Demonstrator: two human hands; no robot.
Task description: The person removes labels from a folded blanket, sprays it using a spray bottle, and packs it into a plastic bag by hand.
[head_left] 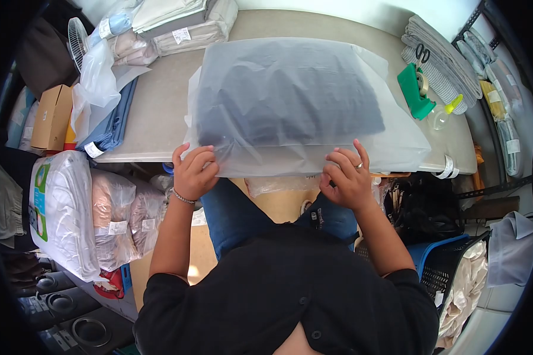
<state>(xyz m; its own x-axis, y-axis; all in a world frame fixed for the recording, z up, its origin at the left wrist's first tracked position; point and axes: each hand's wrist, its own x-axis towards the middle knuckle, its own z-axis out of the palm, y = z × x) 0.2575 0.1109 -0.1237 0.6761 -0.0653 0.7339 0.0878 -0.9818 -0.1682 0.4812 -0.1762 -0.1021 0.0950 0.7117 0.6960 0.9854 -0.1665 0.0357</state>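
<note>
A translucent plastic bag (397, 139) lies flat on the table, with folded dark blue-grey fabric (284, 94) inside it. The bag's near edge hangs a little past the table's front edge. My left hand (196, 171) is at the bag's near left corner, fingers curled and pinching the plastic. Toward the right of the same edge, my right hand (346, 176), with a ring on one finger, also has its fingers bent onto the plastic; its index finger sticks up. The fabric ends a little short of both hands.
On the table's right stand a green tape dispenser (414, 94), scissors (421, 53), a spray bottle (441, 115) and folded grey cloth (444, 56). Bagged textiles (189, 35) and blue folded fabric (118, 121) occupy the left. Below are packed bedding (68, 207) and a black basket (450, 266).
</note>
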